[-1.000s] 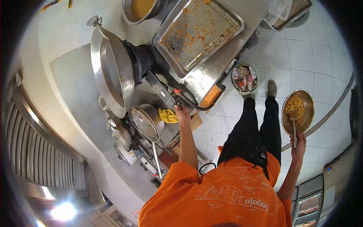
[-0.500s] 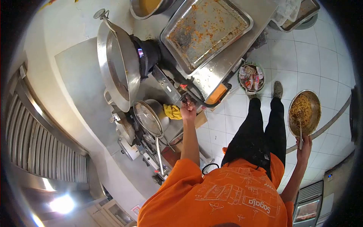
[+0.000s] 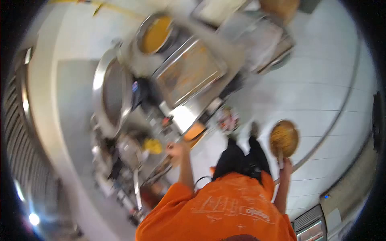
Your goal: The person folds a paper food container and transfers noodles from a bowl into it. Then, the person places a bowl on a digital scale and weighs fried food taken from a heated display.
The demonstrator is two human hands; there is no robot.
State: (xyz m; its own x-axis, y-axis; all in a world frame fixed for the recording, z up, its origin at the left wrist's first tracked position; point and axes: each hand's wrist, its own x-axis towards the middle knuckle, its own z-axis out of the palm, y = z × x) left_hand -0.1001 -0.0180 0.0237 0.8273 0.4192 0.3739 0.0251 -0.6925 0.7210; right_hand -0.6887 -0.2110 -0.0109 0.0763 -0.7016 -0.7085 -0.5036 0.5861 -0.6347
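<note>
My right hand (image 3: 286,167) grips the near rim of a round metal bowl (image 3: 296,142), held out over the floor at my right side. Crumbly yellow-brown food (image 3: 282,136) fills part of it. The handle of a spoon (image 3: 280,157) sticks out toward me, by my fingers. On the other side, my left hand (image 3: 176,151) is close to the stove's front edge, beside a yellow cloth (image 3: 152,146). Motion blur smears its fingers, and nothing can be made out in them.
A large wok (image 3: 100,94) sits on the stove at left, with a long-handled strainer (image 3: 129,150) nearer me. Behind are a crumb-strewn metal tray (image 3: 189,72) and a pot of orange-yellow liquid (image 3: 156,35). A waste bin (image 3: 228,119) stands by my feet; a hose (image 3: 341,108) crosses the floor.
My view has swung, so the scene shifts and blurs. My left hand has come away from the stove's front control. The bowl stays in my right hand.
</note>
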